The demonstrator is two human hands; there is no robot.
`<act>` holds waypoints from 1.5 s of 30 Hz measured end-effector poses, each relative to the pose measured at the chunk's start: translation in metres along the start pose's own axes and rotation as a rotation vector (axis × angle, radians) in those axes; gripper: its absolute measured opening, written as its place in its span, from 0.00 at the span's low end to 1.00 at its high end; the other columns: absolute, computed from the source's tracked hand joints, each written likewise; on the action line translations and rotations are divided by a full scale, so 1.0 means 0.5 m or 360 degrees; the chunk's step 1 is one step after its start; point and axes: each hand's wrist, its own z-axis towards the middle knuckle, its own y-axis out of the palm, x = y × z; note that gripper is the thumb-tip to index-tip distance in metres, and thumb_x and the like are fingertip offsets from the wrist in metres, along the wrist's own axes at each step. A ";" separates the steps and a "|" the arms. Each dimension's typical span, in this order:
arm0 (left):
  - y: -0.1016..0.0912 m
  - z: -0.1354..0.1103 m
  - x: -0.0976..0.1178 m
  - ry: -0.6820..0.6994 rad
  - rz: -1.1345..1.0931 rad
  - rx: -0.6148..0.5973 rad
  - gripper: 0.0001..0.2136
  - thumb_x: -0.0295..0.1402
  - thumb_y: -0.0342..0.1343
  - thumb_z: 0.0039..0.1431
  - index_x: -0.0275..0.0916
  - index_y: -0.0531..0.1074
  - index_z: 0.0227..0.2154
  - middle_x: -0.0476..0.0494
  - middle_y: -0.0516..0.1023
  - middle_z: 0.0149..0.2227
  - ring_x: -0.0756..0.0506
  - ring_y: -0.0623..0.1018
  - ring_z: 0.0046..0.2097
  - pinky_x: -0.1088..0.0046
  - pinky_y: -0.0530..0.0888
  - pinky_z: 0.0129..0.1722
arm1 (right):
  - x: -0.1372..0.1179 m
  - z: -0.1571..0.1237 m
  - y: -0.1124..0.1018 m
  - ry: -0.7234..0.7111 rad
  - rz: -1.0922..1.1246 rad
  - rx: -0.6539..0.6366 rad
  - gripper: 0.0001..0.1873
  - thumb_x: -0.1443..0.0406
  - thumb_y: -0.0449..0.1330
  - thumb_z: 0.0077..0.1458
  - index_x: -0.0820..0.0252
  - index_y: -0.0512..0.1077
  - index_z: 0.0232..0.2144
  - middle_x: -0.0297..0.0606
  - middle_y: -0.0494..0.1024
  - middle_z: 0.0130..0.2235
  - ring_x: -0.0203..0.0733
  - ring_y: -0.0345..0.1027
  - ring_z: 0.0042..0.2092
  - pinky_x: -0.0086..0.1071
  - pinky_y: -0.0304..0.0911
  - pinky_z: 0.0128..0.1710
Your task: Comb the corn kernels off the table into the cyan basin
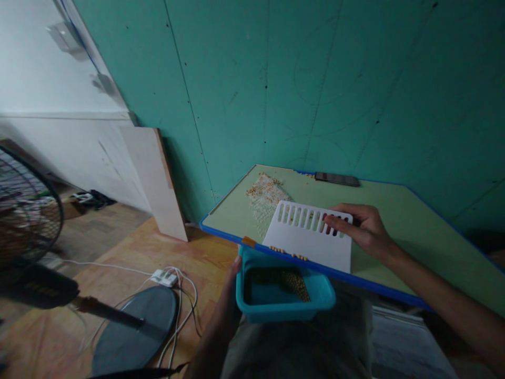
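My right hand [365, 229] grips the slotted end of a white plastic board [307, 239], fingers through or behind its slots. The board slants over the table, its lower edge near the blue rim, where several tan beans [290, 253] lie in a row. Below that rim, my left hand [232, 279] is closed on the left side of a teal plastic tub [286, 310]; its fingers are partly hidden. Inside the tub a heap of beans [295, 284] lies toward the right. Behind the board is a mesh-like clear sheet [262, 202] with more beans scattered on it.
The pale green table [394, 221] stands against a green wall [236, 95]. A dark phone [337, 179] lies at its back edge. On the left are a fan [35, 237] with a round base [136, 331], a power strip [163, 278] with cables, and a leaning board [153, 179].
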 end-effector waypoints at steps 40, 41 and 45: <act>0.003 -0.004 -0.002 0.0027 -0.0043 -0.0083 0.32 0.48 0.54 0.65 0.40 0.60 0.67 0.38 0.80 0.57 0.33 0.77 0.59 0.50 0.66 0.65 | -0.020 -0.018 0.005 -0.0239 -0.0366 -0.0253 0.18 0.52 0.65 0.57 0.55 0.74 0.21 0.32 0.72 0.20 0.36 0.64 0.21 0.31 0.57 0.21; 0.004 -0.004 -0.001 0.0022 -0.0045 -0.0092 0.32 0.49 0.54 0.64 0.40 0.61 0.67 0.38 0.81 0.56 0.32 0.77 0.59 0.50 0.66 0.65 | -0.019 -0.019 0.005 -0.0243 -0.0363 -0.0253 0.18 0.53 0.64 0.57 0.55 0.74 0.21 0.31 0.72 0.20 0.36 0.64 0.21 0.31 0.57 0.20; 0.000 0.000 -0.004 0.0003 -0.0079 -0.0096 0.33 0.50 0.56 0.63 0.40 0.62 0.67 0.38 0.81 0.55 0.31 0.76 0.60 0.49 0.66 0.64 | -0.016 -0.018 0.005 -0.0256 -0.0377 -0.0245 0.17 0.53 0.64 0.57 0.54 0.74 0.21 0.31 0.72 0.20 0.36 0.64 0.21 0.31 0.56 0.20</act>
